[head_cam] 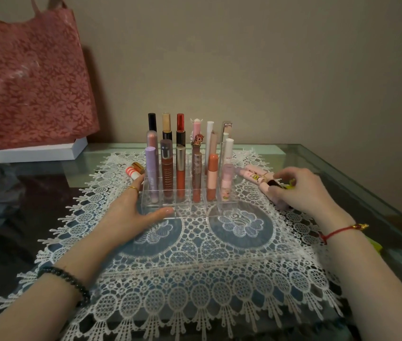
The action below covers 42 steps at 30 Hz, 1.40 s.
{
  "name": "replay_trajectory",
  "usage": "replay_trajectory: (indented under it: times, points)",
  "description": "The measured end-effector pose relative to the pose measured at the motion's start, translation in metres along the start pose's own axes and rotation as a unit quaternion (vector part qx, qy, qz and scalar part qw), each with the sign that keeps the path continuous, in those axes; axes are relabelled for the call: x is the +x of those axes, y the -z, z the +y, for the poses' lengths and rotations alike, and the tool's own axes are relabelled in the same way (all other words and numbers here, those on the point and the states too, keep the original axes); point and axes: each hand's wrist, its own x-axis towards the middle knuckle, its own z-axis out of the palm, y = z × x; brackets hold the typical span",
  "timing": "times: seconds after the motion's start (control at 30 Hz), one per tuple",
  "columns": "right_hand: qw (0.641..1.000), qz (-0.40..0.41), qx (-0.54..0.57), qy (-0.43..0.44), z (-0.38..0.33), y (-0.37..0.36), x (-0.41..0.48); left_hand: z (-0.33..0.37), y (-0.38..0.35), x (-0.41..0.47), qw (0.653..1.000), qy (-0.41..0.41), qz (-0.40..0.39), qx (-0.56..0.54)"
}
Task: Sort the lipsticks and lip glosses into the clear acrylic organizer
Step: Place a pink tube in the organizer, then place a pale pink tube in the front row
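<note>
Lace-covered tabletop (219, 262) is carrying the organizer (182, 205); left hand (133, 212), grip apart, is steadying it. Right hand (303, 190), at 3 o'clock, grip closing on tubes (256, 177), could be knocking standing ones.

A plain beige wall (269, 57) rises behind a glass-topped table (342, 163). White lace cloth (195, 279) covers the table's middle, reaching its near edge. At the far left corner a pink floral bag (27, 82) leans on the wall, over a white box (40, 152). Light is dim and warm.
</note>
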Motion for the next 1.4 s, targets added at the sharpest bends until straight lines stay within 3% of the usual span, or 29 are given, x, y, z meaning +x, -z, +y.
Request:
replay_trajectory:
  times: [0.1, 0.43, 1.03, 1.23, 1.4]
  points:
    - [0.999, -0.041, -0.03, -0.004, 0.0, -0.004, -0.003, 0.0, 0.0, 0.001, 1.0, -0.002, -0.002, 0.002]
    - [0.995, -0.051, -0.081, -0.018, -0.004, -0.008, -0.007, 0.0, 0.0, 0.0, 1.0, -0.001, 0.002, 0.001]
    - [0.991, -0.019, -0.129, -0.044, -0.01, -0.015, -0.008, -0.002, 0.0, 0.001, 1.0, -0.005, 0.002, 0.001]
    - [0.997, 0.045, -0.06, -0.032, -0.014, -0.005, -0.01, 0.0, 0.0, 0.0, 1.0, -0.007, -0.002, -0.002]
    - [0.979, 0.156, 0.131, -0.003, -0.022, 0.007, -0.01, 0.001, 0.001, 0.001, 1.0, -0.015, 0.022, -0.01]
